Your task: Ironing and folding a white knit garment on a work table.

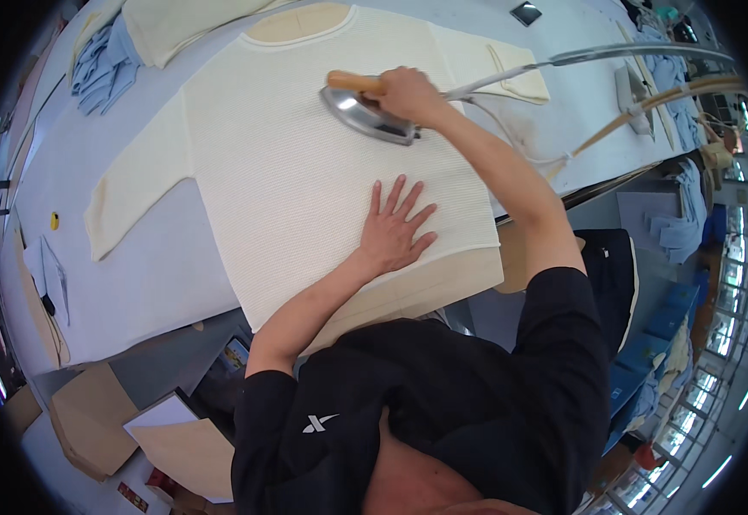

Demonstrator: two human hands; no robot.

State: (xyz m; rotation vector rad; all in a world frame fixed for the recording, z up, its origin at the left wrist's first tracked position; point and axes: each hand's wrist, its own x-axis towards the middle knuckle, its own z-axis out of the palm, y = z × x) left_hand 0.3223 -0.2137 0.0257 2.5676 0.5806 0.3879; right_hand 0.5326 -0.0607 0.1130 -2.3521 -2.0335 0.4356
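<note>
A cream knitted sweater [279,163] lies spread on the pale table, its neck at the far side and its sleeves out to both sides. A flat board shows past its hem and in its neck opening. My right hand [408,93] is wrapped round the wooden handle of a steam iron [365,120], whose metal body is over the upper middle of the sweater. Whether its sole touches the knit cannot be made out. My left hand [395,233] lies flat on the lower part of the sweater, fingers spread.
Hoses [597,137] run from the iron to the right. Folded light-blue garments [103,64] and another cream garment [176,26] lie at the far left. A phone [526,13] rests at the far right, a small yellow object [54,221] at left. Blue crates [640,352] stand right, below table height.
</note>
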